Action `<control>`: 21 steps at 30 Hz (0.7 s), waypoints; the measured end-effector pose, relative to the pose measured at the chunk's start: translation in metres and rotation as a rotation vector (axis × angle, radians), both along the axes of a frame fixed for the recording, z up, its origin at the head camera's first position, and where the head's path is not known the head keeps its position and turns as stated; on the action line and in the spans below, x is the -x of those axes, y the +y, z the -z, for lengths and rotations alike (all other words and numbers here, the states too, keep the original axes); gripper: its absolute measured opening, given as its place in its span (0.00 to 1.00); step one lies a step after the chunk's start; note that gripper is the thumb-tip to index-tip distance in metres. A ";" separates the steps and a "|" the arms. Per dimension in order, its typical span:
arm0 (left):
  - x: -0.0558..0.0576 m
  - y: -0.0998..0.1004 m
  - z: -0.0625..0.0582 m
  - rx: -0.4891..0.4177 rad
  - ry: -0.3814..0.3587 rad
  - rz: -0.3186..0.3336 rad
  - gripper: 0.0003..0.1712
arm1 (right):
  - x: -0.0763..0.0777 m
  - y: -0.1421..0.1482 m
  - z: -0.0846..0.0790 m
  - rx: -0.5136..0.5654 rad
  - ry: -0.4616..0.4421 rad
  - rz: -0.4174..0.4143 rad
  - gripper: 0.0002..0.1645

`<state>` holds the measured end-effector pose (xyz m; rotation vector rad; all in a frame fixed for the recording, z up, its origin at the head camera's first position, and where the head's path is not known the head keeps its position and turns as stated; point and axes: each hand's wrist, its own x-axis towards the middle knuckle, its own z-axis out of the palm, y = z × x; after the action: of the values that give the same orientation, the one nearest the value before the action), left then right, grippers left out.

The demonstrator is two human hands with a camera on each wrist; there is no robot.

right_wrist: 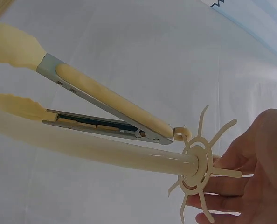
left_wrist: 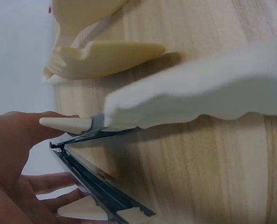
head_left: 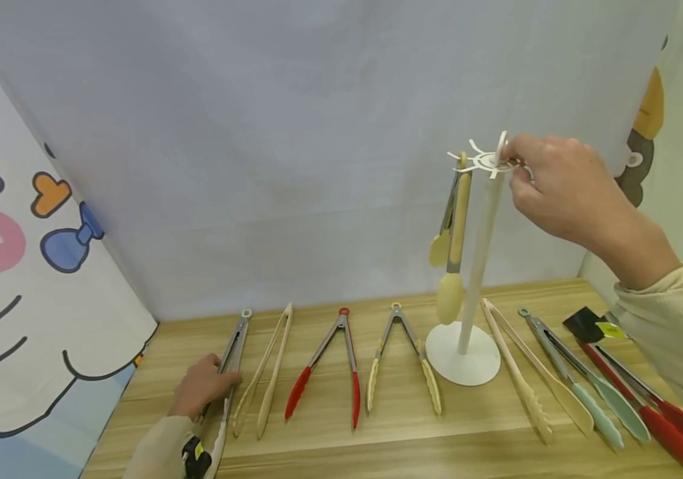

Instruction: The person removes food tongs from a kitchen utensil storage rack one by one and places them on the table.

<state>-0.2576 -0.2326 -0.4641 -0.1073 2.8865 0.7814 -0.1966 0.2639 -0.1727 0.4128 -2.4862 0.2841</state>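
Note:
My right hand (head_left: 566, 189) is up at the top of a white utensil stand (head_left: 464, 356), its fingers pinching the upright loop above the hooks. From one hook (right_wrist: 220, 130) on the other side hangs a pair of cream-tipped tongs (head_left: 451, 296), jaws apart, heads down beside the pole. Low at the left, my left hand (head_left: 204, 386) grips a pair of white-tipped metal tongs (head_left: 236, 349) lying on the table. In the left wrist view the thumb is against one arm of these tongs (left_wrist: 124, 100) and fingers are along the other; they spread in a V.
Along the wooden table (head_left: 329, 459) lie beige tongs (head_left: 269, 372), red-tipped tongs (head_left: 353, 392) and yellow-tipped tongs (head_left: 431, 386). Right of the stand are more beige tongs (head_left: 533, 399), mint tongs (head_left: 596, 406) and red tongs (head_left: 677, 432). A pale cloth (head_left: 287, 166) hangs behind.

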 end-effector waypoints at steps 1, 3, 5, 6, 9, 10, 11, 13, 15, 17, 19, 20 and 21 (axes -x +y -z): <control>0.000 0.000 0.001 0.002 0.002 0.002 0.31 | 0.000 0.000 0.000 0.001 -0.002 -0.002 0.16; 0.001 0.000 0.004 0.008 0.005 0.006 0.30 | 0.000 0.002 0.000 0.004 -0.003 -0.006 0.17; 0.002 0.000 0.005 0.011 0.013 0.005 0.30 | -0.001 0.003 -0.001 0.007 0.001 -0.012 0.18; 0.002 0.000 0.006 0.014 0.016 0.003 0.30 | -0.001 0.003 -0.001 0.011 0.003 -0.015 0.18; 0.001 0.000 0.006 0.013 0.016 -0.001 0.29 | -0.002 0.004 -0.001 0.029 0.003 -0.019 0.18; 0.001 0.000 0.006 0.014 0.017 -0.001 0.29 | -0.002 0.003 -0.001 0.039 0.000 -0.019 0.16; 0.001 0.000 0.006 0.014 0.016 0.000 0.28 | -0.002 0.002 -0.001 0.054 -0.006 -0.018 0.16; 0.000 0.000 0.004 0.016 0.016 0.002 0.26 | -0.002 0.000 -0.001 0.079 -0.023 -0.011 0.16; -0.001 0.001 0.003 0.023 0.017 0.002 0.25 | -0.001 -0.002 -0.001 0.106 -0.049 -0.001 0.20; -0.001 0.001 0.001 0.020 0.013 0.004 0.25 | 0.000 -0.003 -0.001 0.115 -0.052 0.006 0.22; -0.001 0.002 0.000 0.020 0.013 0.008 0.26 | 0.000 -0.003 -0.001 0.116 -0.051 0.012 0.22; 0.000 0.002 0.000 0.014 0.020 0.013 0.27 | 0.001 -0.003 -0.001 0.116 -0.049 0.011 0.22; 0.000 0.002 -0.001 0.003 0.028 0.019 0.28 | 0.001 -0.003 -0.001 0.116 -0.046 0.010 0.22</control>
<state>-0.2576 -0.2308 -0.4636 -0.0705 2.9101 0.7818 -0.1977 0.2613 -0.1720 0.3492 -2.5011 0.4357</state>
